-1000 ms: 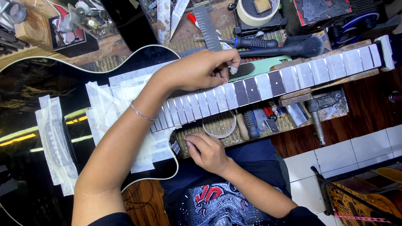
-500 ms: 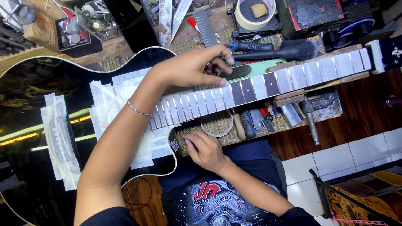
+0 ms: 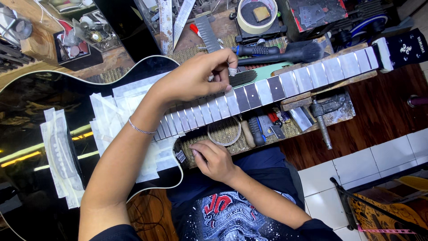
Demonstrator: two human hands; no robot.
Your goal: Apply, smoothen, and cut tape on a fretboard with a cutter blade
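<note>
- Head view: a black acoustic guitar (image 3: 40, 102) lies flat across the workbench (image 3: 111, 58), body to the left, neck running right to the headstock (image 3: 408, 47).
- Its fretboard (image 3: 267, 89) is covered in strips of pale masking tape between the frets; more tape and paper cover the glossy top around the neck joint and the bridge (image 3: 62, 156).
- Left hand (image 3: 198, 78) reaches over the neck, fingers pinched narrowly on something small at the far edge of the fretboard; what it grips I cannot tell.
- Right hand (image 3: 214, 158) rests loosely curled and empty at the near bench edge, beside a tape roll (image 3: 224, 130).
</note>
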